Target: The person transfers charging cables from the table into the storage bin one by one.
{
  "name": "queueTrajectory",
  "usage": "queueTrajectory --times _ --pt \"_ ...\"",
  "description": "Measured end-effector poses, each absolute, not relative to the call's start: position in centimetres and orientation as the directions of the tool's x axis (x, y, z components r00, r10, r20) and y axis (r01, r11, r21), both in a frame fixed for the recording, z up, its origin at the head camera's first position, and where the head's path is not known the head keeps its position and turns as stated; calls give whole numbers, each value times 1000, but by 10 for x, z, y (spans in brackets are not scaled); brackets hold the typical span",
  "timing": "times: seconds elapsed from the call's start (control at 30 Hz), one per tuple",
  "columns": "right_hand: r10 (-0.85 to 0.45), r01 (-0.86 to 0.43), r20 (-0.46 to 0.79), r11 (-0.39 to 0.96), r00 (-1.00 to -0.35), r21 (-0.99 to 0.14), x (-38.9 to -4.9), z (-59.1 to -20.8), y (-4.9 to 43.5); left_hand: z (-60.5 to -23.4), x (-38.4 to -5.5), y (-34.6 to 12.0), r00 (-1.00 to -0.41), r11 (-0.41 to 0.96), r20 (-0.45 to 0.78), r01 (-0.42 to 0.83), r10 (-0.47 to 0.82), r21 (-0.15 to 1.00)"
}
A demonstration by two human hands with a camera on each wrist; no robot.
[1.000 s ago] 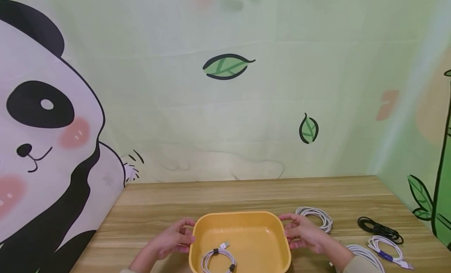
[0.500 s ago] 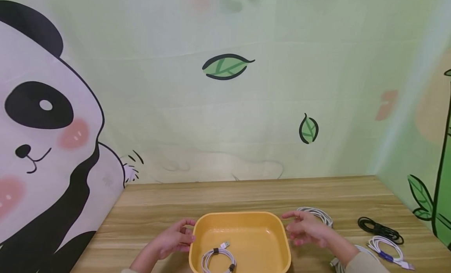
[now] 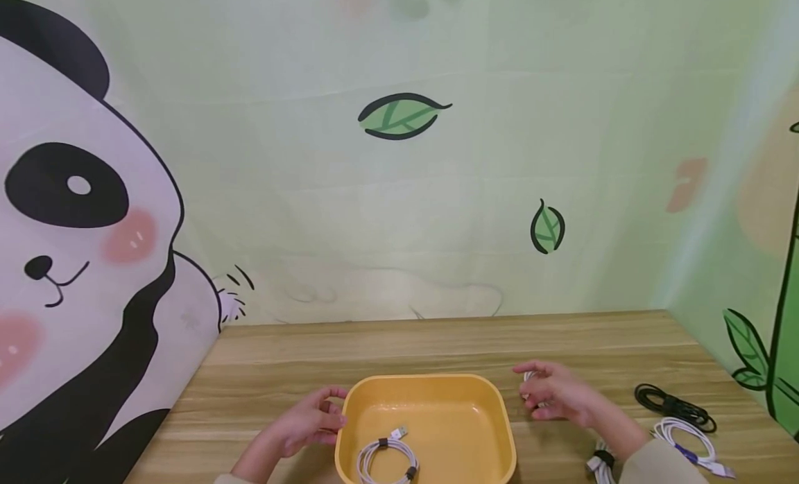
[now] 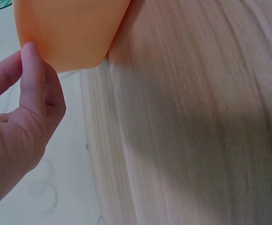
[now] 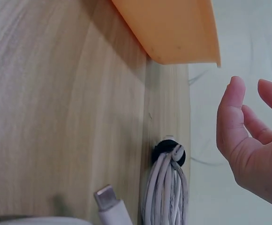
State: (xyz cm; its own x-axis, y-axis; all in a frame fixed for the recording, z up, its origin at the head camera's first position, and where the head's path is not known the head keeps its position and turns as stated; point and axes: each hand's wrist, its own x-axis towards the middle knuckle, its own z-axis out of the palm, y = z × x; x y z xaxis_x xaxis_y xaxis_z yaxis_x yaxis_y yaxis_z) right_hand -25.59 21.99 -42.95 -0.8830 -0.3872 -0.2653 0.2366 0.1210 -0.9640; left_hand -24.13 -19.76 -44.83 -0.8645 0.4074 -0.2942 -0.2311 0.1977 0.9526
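Note:
A yellow tray (image 3: 431,381) stands at the table's near edge with a coiled white USB cable (image 3: 387,460), banded in black, inside. At the tray's left wall my left hand (image 3: 308,423) holds on by the rim, its thumb on the outer wall (image 4: 70,33) in the left wrist view. My right hand (image 3: 558,395) is apart from the tray, fingers loosely bent, over a coiled white cable (image 3: 529,376) that it mostly covers. A white cable coil with a black tie (image 5: 166,192) shows below this hand in the right wrist view.
Under the right forearm lies a white cable bundle (image 3: 602,463) with a black band. Further right are a black coiled cable (image 3: 674,406) and a white coiled cable with a blue tie (image 3: 689,435). The wooden table (image 3: 431,342) ends at a printed backdrop (image 3: 474,193).
My right hand has let go of the tray's right side and moved right and slightly up, over the coiled white cable. The left hand and tray have stayed in place.

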Motion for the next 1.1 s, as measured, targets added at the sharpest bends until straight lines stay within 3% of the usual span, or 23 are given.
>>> queueTrajectory --times 1.1 --pt "-261 281 -290 72 -921 -957 -263 -426 261 -449 -243 -199 -860 207 -296 -228 415 952"
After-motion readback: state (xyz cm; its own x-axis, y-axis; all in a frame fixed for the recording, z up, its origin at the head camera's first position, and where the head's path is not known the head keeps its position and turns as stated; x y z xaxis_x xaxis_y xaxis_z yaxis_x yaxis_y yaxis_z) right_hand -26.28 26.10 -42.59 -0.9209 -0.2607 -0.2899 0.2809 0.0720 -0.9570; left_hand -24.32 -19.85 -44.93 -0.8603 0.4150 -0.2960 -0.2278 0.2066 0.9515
